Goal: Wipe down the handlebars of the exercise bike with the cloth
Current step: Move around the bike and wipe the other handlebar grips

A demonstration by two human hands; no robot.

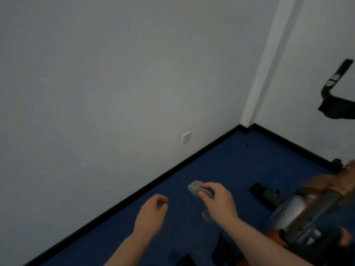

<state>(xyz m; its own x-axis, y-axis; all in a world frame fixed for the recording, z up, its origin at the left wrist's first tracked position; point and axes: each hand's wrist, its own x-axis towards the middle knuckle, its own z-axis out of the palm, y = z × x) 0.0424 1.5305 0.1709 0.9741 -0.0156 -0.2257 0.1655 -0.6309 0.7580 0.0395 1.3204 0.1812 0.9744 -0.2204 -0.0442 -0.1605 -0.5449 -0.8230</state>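
My right hand [219,200] grips a crumpled grey cloth [196,188] in mid-air over the blue floor, with part of the cloth hanging below the palm. My left hand [151,212] hovers to its left, fingers loosely curled and holding nothing. The exercise bike's black handlebar [335,87] juts in at the right edge, well above and right of both hands. The bike's grey and orange frame [307,208] shows blurred at the lower right.
White walls meet in a corner behind a black skirting board [172,167]. A wall socket [186,137] sits low on the left wall. A black bike foot [258,190] and a pedal [221,248] lie on the blue floor [240,160].
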